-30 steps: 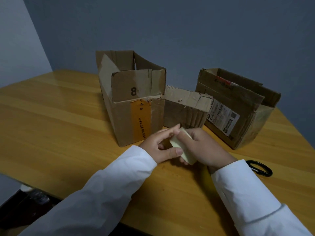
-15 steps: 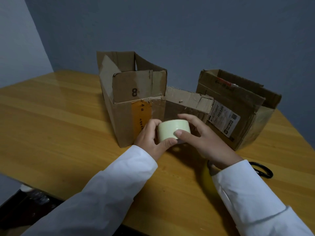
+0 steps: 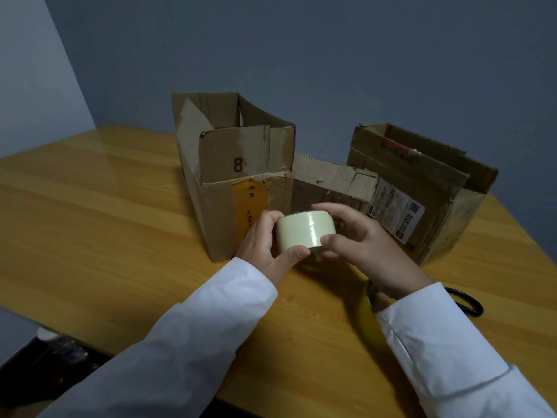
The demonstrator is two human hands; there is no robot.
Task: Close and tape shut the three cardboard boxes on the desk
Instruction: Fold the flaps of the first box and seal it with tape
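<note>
The left hand (image 3: 265, 245) grips a pale green roll of glossy tape (image 3: 306, 233) from its left side, thumb curled under the front lower edge and fingers wrapped behind. The right hand (image 3: 364, 248) pinches the same roll from the right, thumb at the lower right edge and fingers arched over the top. The roll is lifted off the yellow wooden table (image 3: 105, 230), its curved face toward the camera, just in front of the boxes.

Right behind the left hand stands the tall brown cardboard box (image 3: 223, 188), flaps up and open; its front flap bears a black "8", and an orange strip down its front carries small dark characters too small to read. Against its right side sits a low, torn brown cardboard box (image 3: 328, 182), partly hidden by the hands. Further right, a third brown cardboard box (image 3: 422, 188) stands with its top open, a white shipping label (image 3: 394, 212) with barcodes and a square code on its front, the print too fine to read, and a red-and-white scrap near its rim.

Black-handled scissors (image 3: 465, 303) lie on the table just behind the right white sleeve (image 3: 446, 357), mostly covered by it. A yellowish reflection shows on the table beneath the right wrist.

To the left of the tall box the table runs broad to its near edge; the boxes block the reach straight ahead and to the right.
</note>
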